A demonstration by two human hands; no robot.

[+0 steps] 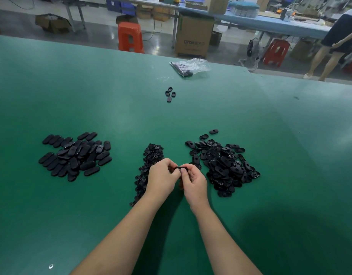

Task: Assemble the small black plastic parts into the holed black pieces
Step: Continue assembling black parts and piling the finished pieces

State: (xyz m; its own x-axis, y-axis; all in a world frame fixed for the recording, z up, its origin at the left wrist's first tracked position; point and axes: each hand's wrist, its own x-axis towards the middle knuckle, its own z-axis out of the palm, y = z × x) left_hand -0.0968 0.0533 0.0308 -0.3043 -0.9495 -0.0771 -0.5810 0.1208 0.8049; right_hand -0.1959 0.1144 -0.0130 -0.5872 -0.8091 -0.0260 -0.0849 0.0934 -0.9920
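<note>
My left hand (161,176) and my right hand (194,182) meet above the green table (191,120), both pinching one black piece (179,168) between their fingertips; most of it is hidden by the fingers. A narrow heap of small black plastic parts (151,153) lies just behind and left of my hands. A pile of holed black oval pieces (222,163) lies to the right. Smooth black oval pieces form a pile (76,155) on the left.
Several loose oval pieces (170,94) lie further back in the middle. A clear plastic bag (191,66) rests near the table's far edge. Beyond it stand orange stools (129,36), a cardboard box (194,35) and a person (338,36) at the right.
</note>
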